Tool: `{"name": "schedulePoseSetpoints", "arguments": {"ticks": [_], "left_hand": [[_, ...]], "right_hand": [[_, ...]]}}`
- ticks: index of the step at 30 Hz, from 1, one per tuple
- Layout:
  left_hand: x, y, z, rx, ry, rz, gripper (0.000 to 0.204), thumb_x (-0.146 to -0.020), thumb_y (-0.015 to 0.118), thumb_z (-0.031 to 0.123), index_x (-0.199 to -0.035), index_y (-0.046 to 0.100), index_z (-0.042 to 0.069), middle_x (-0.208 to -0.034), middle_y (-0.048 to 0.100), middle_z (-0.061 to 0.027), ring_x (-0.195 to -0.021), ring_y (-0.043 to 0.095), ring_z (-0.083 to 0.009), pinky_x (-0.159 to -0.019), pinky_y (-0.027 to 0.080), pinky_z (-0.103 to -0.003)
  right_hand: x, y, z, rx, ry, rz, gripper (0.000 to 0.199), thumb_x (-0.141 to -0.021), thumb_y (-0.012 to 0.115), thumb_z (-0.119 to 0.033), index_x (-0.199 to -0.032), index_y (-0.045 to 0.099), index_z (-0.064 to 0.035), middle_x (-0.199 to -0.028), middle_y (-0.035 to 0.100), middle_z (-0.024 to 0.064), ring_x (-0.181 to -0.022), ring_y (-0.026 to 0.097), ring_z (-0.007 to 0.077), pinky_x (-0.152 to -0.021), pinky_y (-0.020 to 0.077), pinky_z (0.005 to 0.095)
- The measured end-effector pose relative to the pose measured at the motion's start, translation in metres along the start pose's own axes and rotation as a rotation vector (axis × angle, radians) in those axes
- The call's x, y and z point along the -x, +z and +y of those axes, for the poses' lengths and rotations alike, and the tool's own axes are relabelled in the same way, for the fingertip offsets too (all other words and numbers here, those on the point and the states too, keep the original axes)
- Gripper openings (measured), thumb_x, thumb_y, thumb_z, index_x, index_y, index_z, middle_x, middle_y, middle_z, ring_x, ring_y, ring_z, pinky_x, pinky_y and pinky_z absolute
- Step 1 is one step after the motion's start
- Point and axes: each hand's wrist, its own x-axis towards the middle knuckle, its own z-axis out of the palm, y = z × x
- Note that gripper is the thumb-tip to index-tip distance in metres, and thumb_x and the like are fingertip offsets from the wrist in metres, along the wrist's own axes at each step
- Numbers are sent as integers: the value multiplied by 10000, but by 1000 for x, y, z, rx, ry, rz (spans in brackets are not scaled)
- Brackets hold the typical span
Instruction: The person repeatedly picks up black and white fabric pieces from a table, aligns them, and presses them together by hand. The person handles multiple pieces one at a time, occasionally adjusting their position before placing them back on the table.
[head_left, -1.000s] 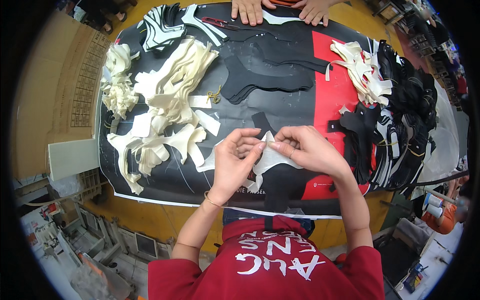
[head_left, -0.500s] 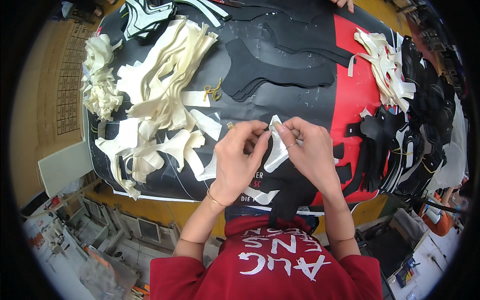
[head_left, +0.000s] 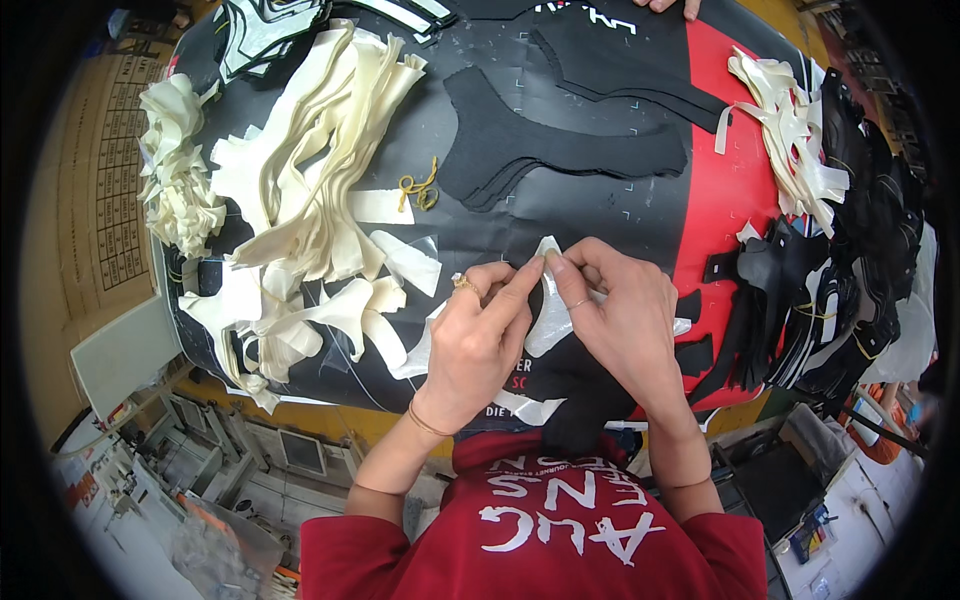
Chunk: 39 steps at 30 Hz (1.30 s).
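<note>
Item: white backing strip (head_left: 548, 305), pinched at its top by the fingertip grip of left hand (head_left: 478, 340) and right hand (head_left: 620, 325), raised over a black fabric piece (head_left: 580, 385) at the table's (head_left: 620, 205) near edge, apparently for peeling; cream offcuts (head_left: 300, 190) heaped toward the left edge.

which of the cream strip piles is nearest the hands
The big cream pile left of the hands; the right-edge pile and the crumpled bundle at far left lie farther off.

Head view, steeply down, close.
</note>
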Motion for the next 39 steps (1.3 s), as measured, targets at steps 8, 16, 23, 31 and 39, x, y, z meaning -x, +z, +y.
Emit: {"name": "schedulePoseSetpoints", "arguments": {"ticks": [8, 16, 23, 31, 39], "left_hand": [[-2, 3, 3, 16, -43, 2, 451, -780, 708, -125, -1195, 734, 49, -963, 616, -110, -741, 626, -219, -656, 525, -324], [-2, 3, 5, -20, -52, -5, 439, -783, 708, -123, -1190, 733, 42, -978, 606, -111, -737, 624, -215, -647, 526, -328], [-3, 5, 6, -37, -46, -5, 446, -776, 708, -122, -1198, 720, 21, -975, 599, -112, -725, 619, -214, -641, 524, -333], [-8, 2, 10, -75, -51, -46, 451, -779, 690, -117, -1210, 707, 12, -950, 586, -127, -763, 612, -259, -671, 522, -359], [-23, -29, 2, -28, -51, -376, 445, -840, 623, -72, -1284, 634, -36, -981, 558, -169, -865, 638, -360, -763, 528, -435]], "right_hand": [[1, 3, -3, 13, 7, 41, 259, -942, 675, -265, -804, 707, -49, -623, 665, 85, -535, 646, 284, -519, 459, 397], [2, 6, -2, -6, -4, 66, 254, -942, 677, -256, -797, 702, -49, -620, 660, 83, -530, 640, 280, -521, 458, 398], [2, 8, -1, -16, -32, 82, 249, -945, 674, -254, -799, 698, -55, -634, 669, 82, -538, 646, 276, -527, 466, 397], [0, 7, -1, 35, -29, 59, 274, -949, 679, -293, -809, 690, -58, -605, 659, 74, -534, 648, 288, -533, 483, 407], [15, -12, 8, 68, -9, -15, 357, -868, 782, -390, -836, 696, -45, -528, 561, 43, -458, 543, 226, -503, 378, 358]]}}
